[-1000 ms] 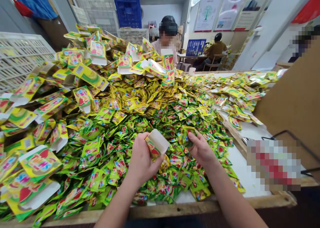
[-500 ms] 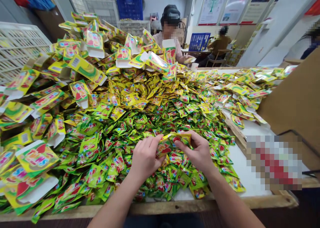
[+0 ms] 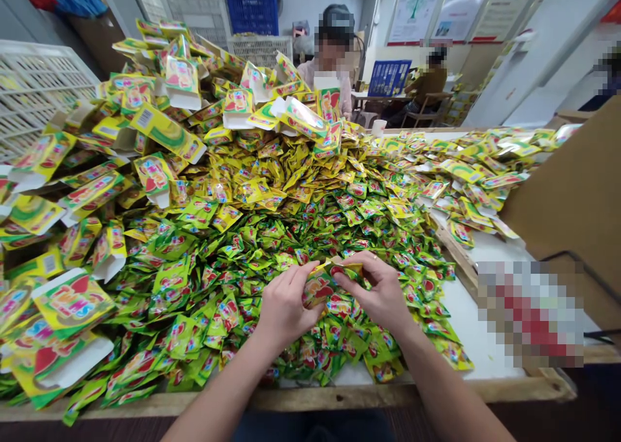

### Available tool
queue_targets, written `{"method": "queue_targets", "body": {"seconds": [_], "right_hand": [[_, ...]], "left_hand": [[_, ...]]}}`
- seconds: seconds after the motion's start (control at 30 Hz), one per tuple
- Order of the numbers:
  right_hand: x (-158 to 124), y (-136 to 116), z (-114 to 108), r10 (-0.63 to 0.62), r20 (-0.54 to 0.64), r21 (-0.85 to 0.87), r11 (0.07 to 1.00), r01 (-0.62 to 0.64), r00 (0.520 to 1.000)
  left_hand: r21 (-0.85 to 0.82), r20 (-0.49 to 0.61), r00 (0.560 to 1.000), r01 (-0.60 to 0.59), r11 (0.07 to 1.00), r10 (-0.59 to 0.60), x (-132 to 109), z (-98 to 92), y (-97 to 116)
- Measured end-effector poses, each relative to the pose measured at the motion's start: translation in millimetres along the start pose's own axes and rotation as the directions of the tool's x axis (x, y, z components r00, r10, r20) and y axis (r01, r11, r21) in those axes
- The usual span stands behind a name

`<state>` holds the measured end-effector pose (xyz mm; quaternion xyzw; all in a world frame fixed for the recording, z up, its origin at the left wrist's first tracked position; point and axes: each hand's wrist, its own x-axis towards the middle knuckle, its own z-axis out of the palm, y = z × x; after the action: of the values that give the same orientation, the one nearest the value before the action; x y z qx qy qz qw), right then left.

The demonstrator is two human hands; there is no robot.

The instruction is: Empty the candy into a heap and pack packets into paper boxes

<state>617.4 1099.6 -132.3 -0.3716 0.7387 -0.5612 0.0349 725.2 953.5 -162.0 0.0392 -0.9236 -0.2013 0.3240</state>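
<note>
Over the heap of sachets, my left hand (image 3: 291,303) is closed around a small printed cardboard box (image 3: 319,285). From the right, my right hand (image 3: 378,290) pinches a yellow-and-green sachet (image 3: 350,271) between thumb and fingers. That sachet sits at the box's open end, partly inside it as far as I can see. Under and around both hands lie many green sachets (image 3: 272,235) with red fruit prints. Yellow sachets (image 3: 252,189) are heaped farther back.
Open-ended cardboard boxes (image 3: 72,303) pile high on the left. Filled-looking boxes (image 3: 485,170) lie at the back right. A wooden strip (image 3: 456,254) and a cardboard sheet (image 3: 572,215) stand at the right. Across the table sits a person (image 3: 334,47) in a cap.
My right hand has shifted slightly left toward my left hand, and less of the sachet shows outside the box. The person opposite has lowered a hand out of sight.
</note>
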Motion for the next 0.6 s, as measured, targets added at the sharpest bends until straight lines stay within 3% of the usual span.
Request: {"method": "queue_targets", "body": {"seconds": [0.1, 0.17, 0.3, 0.43, 0.5, 0.6], "right_hand": [[4, 0, -6, -0.004, 0.161, 0.073, 0.997, -0.008, 0.987], [7, -1, -13, 0.011, 0.207, 0.120, 0.992, -0.037, 0.978], [10, -1, -19, 0.029, 0.151, 0.160, 0.986, -0.053, 0.988], [7, 4, -13, 0.096, 0.180, 0.059, 0.992, -0.108, 0.979], [5, 6, -8, 0.151, 0.126, 0.037, 0.987, -0.156, 0.981], [5, 6, -2, 0.119, 0.067, 0.056, 0.991, -0.122, 0.991]], "left_hand": [[-0.066, 0.012, 0.998, 0.065, 0.996, -0.065, -1, -0.7, 6], [-0.091, 0.030, 0.996, 0.088, 0.992, -0.086, -1, -1.0, 8], [-0.064, -0.015, 0.997, 0.068, 0.996, -0.069, 0, -0.5, 9], [0.087, -0.019, 0.998, -0.056, 0.995, 0.058, -2, 3.1, 5], [0.158, -0.010, 0.994, -0.105, 0.982, 0.107, -4, 5.1, 3], [0.201, -0.029, 0.996, -0.077, 0.977, 0.085, -6, 6.2, 4]]}}
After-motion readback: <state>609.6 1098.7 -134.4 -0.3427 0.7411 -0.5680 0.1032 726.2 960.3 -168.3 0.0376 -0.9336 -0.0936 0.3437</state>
